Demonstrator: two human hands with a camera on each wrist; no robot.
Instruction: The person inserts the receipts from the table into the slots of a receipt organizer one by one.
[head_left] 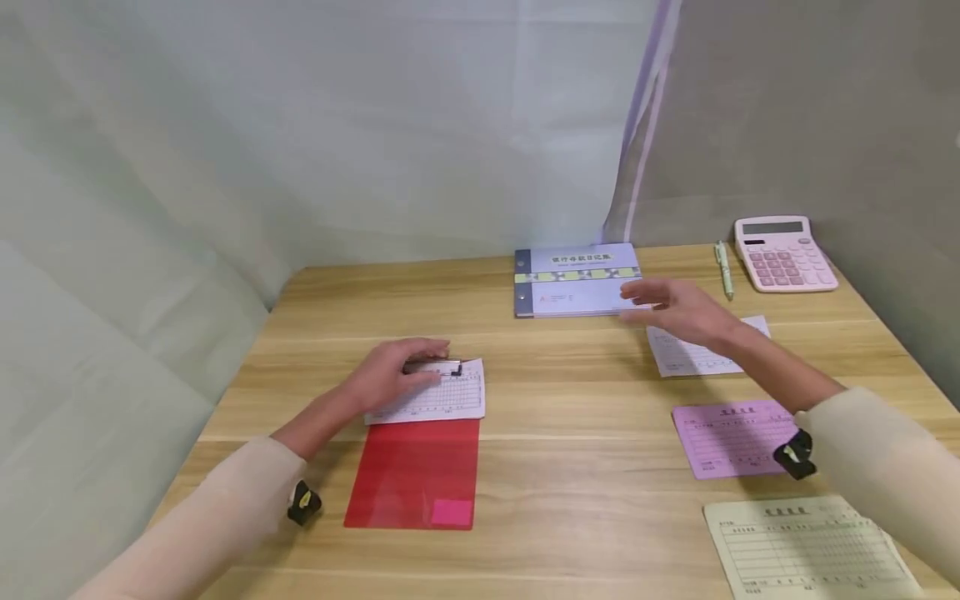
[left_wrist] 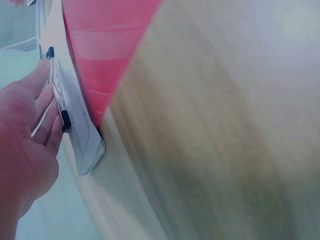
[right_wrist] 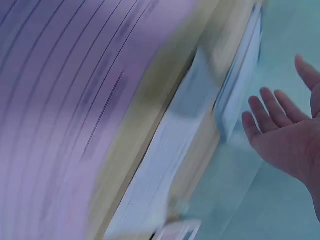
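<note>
On the left of the table lies a red clipboard [head_left: 414, 467] with a pink label [head_left: 452, 512] near its lower corner. White ruled forms [head_left: 457, 396] cover its upper part. My left hand [head_left: 390, 371] is at the clipboard's metal clip [head_left: 433, 367], thumb on the near side and fingers on the far side. In the left wrist view the fingers reach the clip's black end [left_wrist: 65, 121]. My right hand [head_left: 678, 312] is raised, fingers spread and holding nothing. It overlaps the corner of a blue-white account book [head_left: 577, 287] and a white slip [head_left: 690, 358].
A pink form [head_left: 731, 437] and a yellow-green form [head_left: 810, 550] lie at the right, partly behind my right sleeve. A pale green pen [head_left: 723, 271] and a pink calculator [head_left: 783, 254] are at the back right. Hanging cloth [head_left: 450, 150] stands behind the table.
</note>
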